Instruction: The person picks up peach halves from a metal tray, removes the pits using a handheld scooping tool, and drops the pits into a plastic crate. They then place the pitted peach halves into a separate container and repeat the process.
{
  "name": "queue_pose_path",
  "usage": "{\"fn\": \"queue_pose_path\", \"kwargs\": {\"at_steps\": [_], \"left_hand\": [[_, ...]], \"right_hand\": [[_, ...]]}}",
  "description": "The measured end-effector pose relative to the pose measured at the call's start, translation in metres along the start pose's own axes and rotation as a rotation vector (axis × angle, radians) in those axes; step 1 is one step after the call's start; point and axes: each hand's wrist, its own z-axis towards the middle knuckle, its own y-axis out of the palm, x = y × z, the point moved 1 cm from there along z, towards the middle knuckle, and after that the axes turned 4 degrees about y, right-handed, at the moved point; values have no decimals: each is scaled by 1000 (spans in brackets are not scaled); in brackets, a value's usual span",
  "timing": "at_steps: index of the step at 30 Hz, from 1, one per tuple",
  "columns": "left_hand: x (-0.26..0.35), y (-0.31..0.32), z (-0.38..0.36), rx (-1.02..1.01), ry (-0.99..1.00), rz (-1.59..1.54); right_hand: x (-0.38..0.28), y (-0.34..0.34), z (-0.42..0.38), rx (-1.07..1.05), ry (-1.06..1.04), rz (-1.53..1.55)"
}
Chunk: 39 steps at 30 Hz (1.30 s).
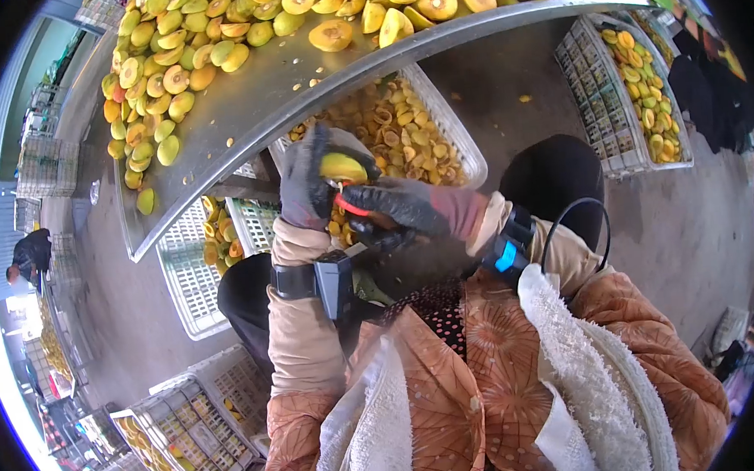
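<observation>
My left hand [307, 179], in a dark glove, is closed around a yellow-green fruit piece [342, 168]. Close beside it on the right, my right hand [410, 207], also gloved, grips a red-handled tool [351, 204] held against the fruit. The tool's working end is too small and blurred to make out. Both hands are above a white crate [452, 127] of cut fruit pieces, just below the edge of a metal table [272, 73]. Many halved fruits [330, 35] lie on that table.
A white crate [192, 286] stands under the table at the left. Another crate of fruit [598, 101] is at the right. Stacked crates [195, 432] stand at the lower left. My knees flank the middle crate. Other people [31, 257] are at the far left and upper right.
</observation>
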Motion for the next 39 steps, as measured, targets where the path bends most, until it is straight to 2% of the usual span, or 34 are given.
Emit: {"fn": "queue_pose_path", "kwargs": {"at_steps": [2,3,4,5,6,7,8,9,10,11,12,13,14,15,16,17,18,19,20,22,25,26,27,28,30,32,33,34,35,37,39], "left_hand": [[-5,-7,-6,347,27,-330],[4,-9,-11,274,41,-525],[-12,-28,-11,502,174,-740],[-21,-46,-28,712,229,-302],[-35,-95,-30,357,382,-830],[-28,-118,-40,128,360,-1122],[-20,-124,-49,223,352,-1406],[-12,-134,-52,204,382,-1273],[-8,-140,-46,176,414,-1142],[7,-130,-28,163,416,-1144],[20,-121,-9,410,270,-734],[27,-113,11,631,119,-310],[21,-109,43,428,86,1],[36,-91,77,463,-173,-34],[38,-68,107,453,-198,333],[-10,-106,157,298,23,773],[-6,-80,176,299,-225,704],[-42,-100,213,227,-260,836],[-42,-85,226,205,-208,1179],[-49,-71,234,2,19,1217],[-32,-55,225,-122,-26,1268],[-27,-50,212,-121,-28,1271],[-22,-48,196,-54,11,870],[-17,-45,175,11,48,470],[29,-12,118,77,-117,64],[23,-20,87,75,-10,100],[21,-16,72,119,24,21],[23,-15,58,155,-92,2],[24,-13,46,198,-151,-97],[23,-7,30,240,-206,-197],[16,-2,20,397,-90,-536]], "right_hand": [[13,-9,22,201,-381,-533],[38,-26,39,180,-350,-448],[30,-20,34,177,-349,-449],[21,-14,25,187,-242,-347],[16,-11,20,196,-135,-244],[15,-12,21,193,-135,-242],[16,-12,23,289,-45,-66],[15,-14,24,382,40,107],[17,-18,27,381,26,105],[22,-24,31,324,-62,-43],[24,-31,32,267,-144,-191],[7,-24,20,162,-79,-155],[4,-26,22,167,-86,-154],[4,-27,24,236,-65,-143],[3,-29,27,307,-46,-130],[4,-36,30,291,-81,-149],[1,-38,29,301,-88,-144],[-2,-38,28,333,-88,-154],[-6,-38,28,364,-88,-165],[-8,-43,31,400,-74,-144],[-13,-40,22,456,-137,-174],[-17,-39,19,537,-163,-173],[-19,-38,18,614,-190,-172],[-18,-40,19,604,-188,-170],[-15,-41,20,596,-489,-181],[-19,-27,13,578,-509,-190],[-21,-22,10,591,-592,-327],[-20,-17,9,602,-675,-464],[-15,-15,13,579,-689,-447],[-10,-8,13,593,-623,-511],[-6,-4,14,615,-561,-577]]}}
